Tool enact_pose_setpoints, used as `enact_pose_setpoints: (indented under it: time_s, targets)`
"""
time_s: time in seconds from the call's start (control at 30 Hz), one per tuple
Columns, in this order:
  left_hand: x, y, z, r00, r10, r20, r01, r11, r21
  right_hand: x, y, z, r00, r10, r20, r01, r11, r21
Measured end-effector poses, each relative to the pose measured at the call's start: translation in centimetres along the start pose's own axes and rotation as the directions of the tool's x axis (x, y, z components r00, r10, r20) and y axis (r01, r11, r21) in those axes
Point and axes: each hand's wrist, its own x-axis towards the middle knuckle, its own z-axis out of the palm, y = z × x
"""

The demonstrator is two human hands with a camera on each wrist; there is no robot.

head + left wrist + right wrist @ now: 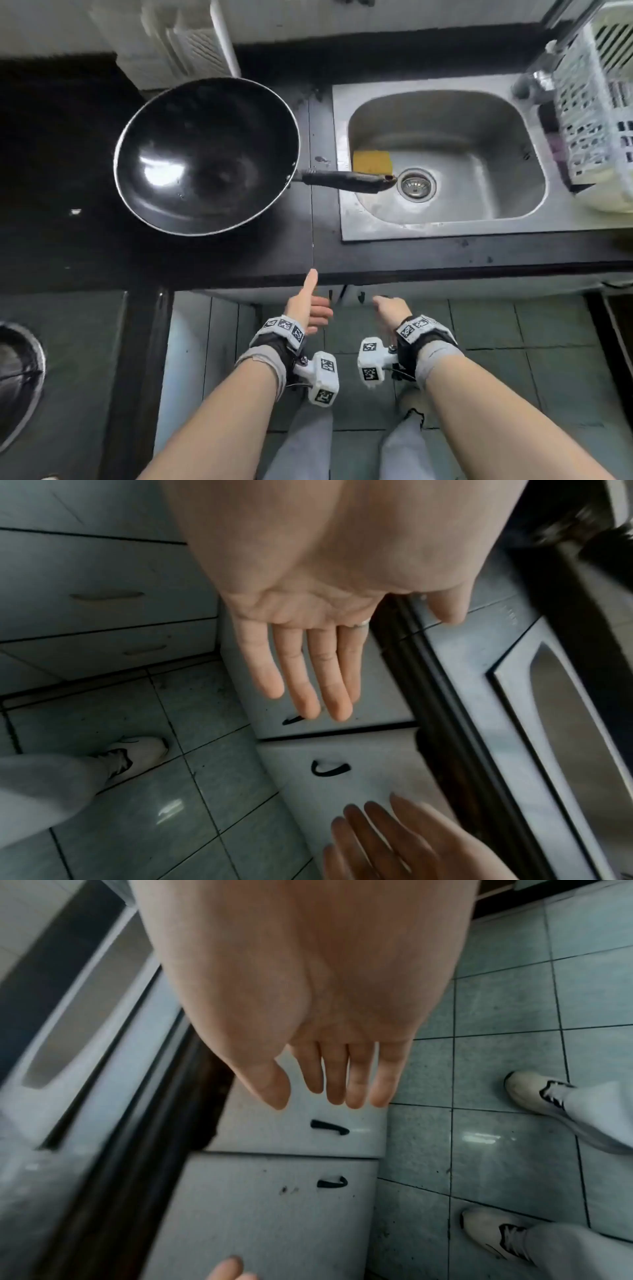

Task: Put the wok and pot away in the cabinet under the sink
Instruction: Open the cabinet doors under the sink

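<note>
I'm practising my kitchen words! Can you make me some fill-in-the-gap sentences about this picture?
1. The black wok sits on the ____ beside the sink.
2. The wok's handle sticks out over the ____.
3. The yellow ____ lies inside the sink, next to the drain.
4. The left hand and right hand are both ____, reaching toward the closed cabinet doors.

Missing words: counter; sink; sponge; open
</note>
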Motion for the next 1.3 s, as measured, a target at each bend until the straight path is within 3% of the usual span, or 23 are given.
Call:
enact_pose_setpoints:
  time_s: [0.07,0.1,0.17,0.27,0.37,0.5,0.63,0.73,1.0,1.1,1.17,1.23,1.3]
  targets:
    - [2.3,-0.3,-0.6,0.999,0.008,-0.033,-0.008,1.0,-0.003,1.9,-0.4,1.8,1.0,0.006,0.02,-0.002,0.981,-0.196]
    - [3.3,-0.6,-0.9,0.998,0.037,-0.047,-0.037,0.999,-0.01,3.0,-0.6,2.5,0.999,-0.013,0.051,0.031,0.937,-0.347]
    - [4.9,-1.2,-1.4,0.992,0.103,-0.066,-0.105,0.994,-0.027,4.0,-0.8,4.0,0.997,-0.059,0.051,0.076,0.868,-0.491]
    - [5.7,-1.1,-1.6,0.98,0.174,-0.097,-0.177,0.984,-0.027,7.0,0.6,5.4,0.991,-0.084,0.103,0.128,0.82,-0.557]
    - [5.5,-1.6,-1.4,0.973,0.218,-0.08,-0.22,0.975,-0.012,8.6,2.9,5.6,0.996,-0.077,0.041,0.087,0.883,-0.461]
    - [4.7,-3.3,0.8,0.973,0.228,-0.045,-0.224,0.972,0.074,5.9,6.4,3.2,0.995,-0.044,0.091,0.085,0.858,-0.506]
    - [3.1,-6.5,6.3,0.986,0.127,0.111,-0.149,0.963,0.225,3.2,12.1,-0.2,0.989,-0.051,0.139,0.105,0.903,-0.417]
    - [1.3,-9.4,11.8,0.968,0.082,0.237,-0.166,0.918,0.36,1.7,16.6,-3.3,0.982,-0.09,0.166,0.139,0.94,-0.312]
    - [-1.1,-17.0,22.9,0.959,-0.053,0.278,-0.086,0.881,0.466,-1.5,28.8,-13.3,0.979,-0.101,0.178,0.083,0.991,0.107]
    - [-1.6,-18.6,27.4,0.929,-0.021,0.369,-0.199,0.813,0.547,-2.2,31.7,-17.1,0.994,-0.061,0.09,0.036,0.967,0.25]
    - [-1.8,-19.1,29.8,0.909,0.048,0.415,-0.296,0.775,0.558,-2.5,33.2,-19.0,0.998,-0.07,0.006,0.066,0.967,0.246]
    - [-2.0,-19.3,31.3,0.898,0.075,0.434,-0.319,0.789,0.525,-2.6,34.2,-19.9,0.994,-0.085,-0.066,0.1,0.956,0.275]
    - [-1.9,-19.2,31.9,0.904,0.071,0.421,-0.3,0.807,0.509,-2.4,34.5,-19.6,0.992,-0.019,-0.124,0.058,0.945,0.323]
